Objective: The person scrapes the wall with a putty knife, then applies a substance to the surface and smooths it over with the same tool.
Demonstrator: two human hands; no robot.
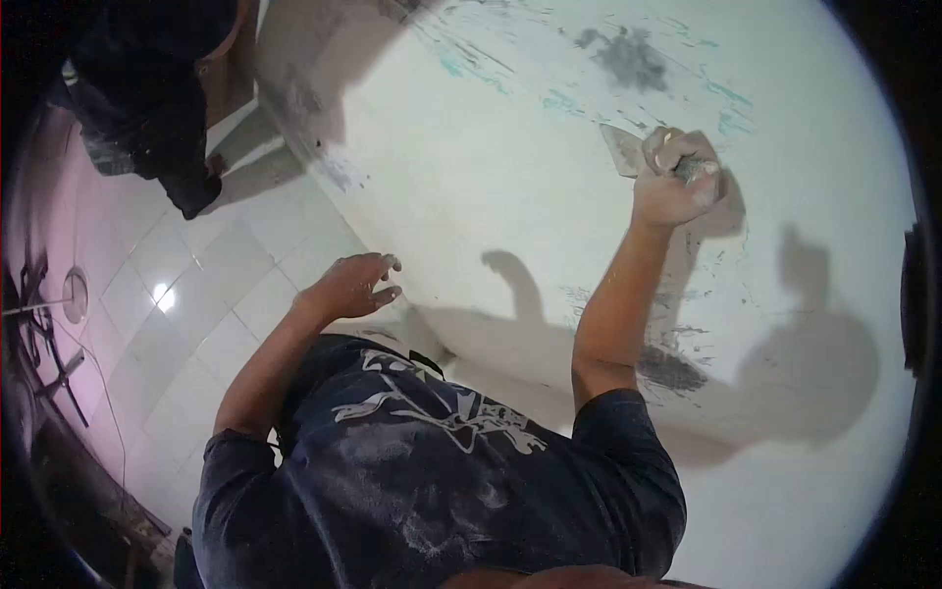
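Hand-scraping at a pale wall, seen from the worker's head; clock directions refer to the centre of the view. The right hand (682, 179), at 2 o'clock, is curled in a fist around the handle of a scraper (620, 150); the fingers hide most of that handle. The blade projects from the fist toward 10 o'clock and lies close over the wall (461, 167); whether its edge touches the surface cannot be told. The left hand (355, 285), at 9 o'clock, has its fingers loosely bent and spread apart, with nothing visible between them. A dark patch (628, 61) marks the wall at 1 o'clock, beyond the blade, with greenish streaks (731, 108) near it; a second dark patch (677, 370) lies just short of 4 o'clock, beside the right forearm. The step in hand is judged to be working the blade across this marked surface, to scrape or to smooth it. A further stroke would call for the edge to be set evenly on the wall and the wrist held firm, since a tilted corner could gouge. At 10 o'clock another person (147, 93) stands on the tiled floor (231, 260), well apart from the scraper.
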